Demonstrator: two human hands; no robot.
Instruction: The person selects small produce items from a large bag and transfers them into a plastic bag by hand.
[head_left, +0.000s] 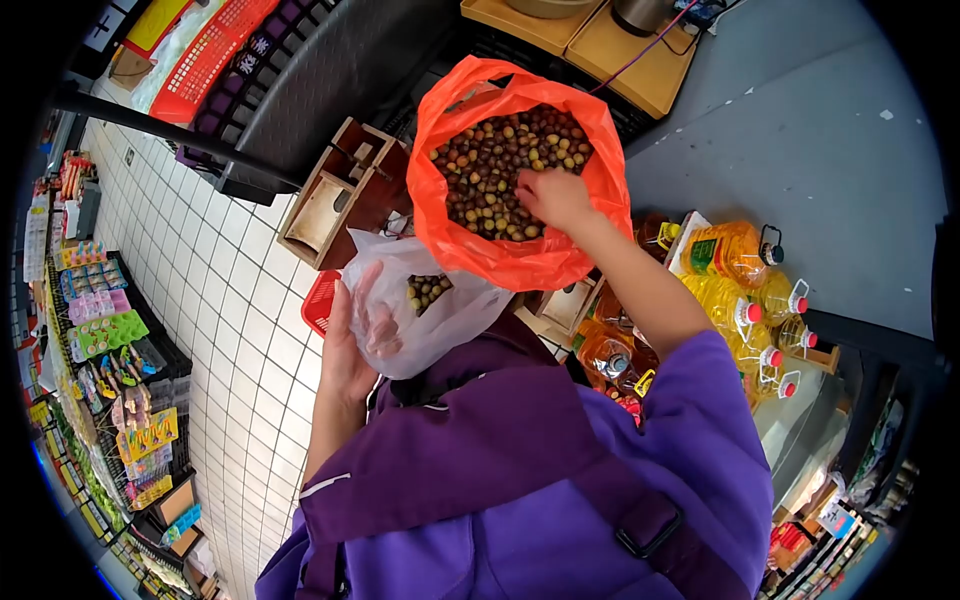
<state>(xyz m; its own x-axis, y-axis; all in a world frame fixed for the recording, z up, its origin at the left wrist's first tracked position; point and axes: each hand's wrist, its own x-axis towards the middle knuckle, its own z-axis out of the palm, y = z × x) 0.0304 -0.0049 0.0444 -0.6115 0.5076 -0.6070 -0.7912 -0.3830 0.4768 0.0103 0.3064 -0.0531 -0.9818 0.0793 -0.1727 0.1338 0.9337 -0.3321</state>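
A large red-orange plastic bag (445, 215) stands open, full of small round brown and yellowish fruits (490, 150). My right hand (553, 197) is inside it on the fruits, its fingers curled together; what they hold, if anything, is hidden. Lower left of that bag, my left hand (358, 335) holds a translucent white plastic bag (470, 305), with some fingers seen through the film. Several greenish-brown fruits (428, 292) lie within the white bag.
Wooden boxes (340, 190) stand left of the red bag, with a red basket (318, 302) below. Oil bottles (725, 250) are to the right, by a grey surface (800, 150). Shelves of packaged goods (110, 335) line the far left beyond the tiled floor (240, 300).
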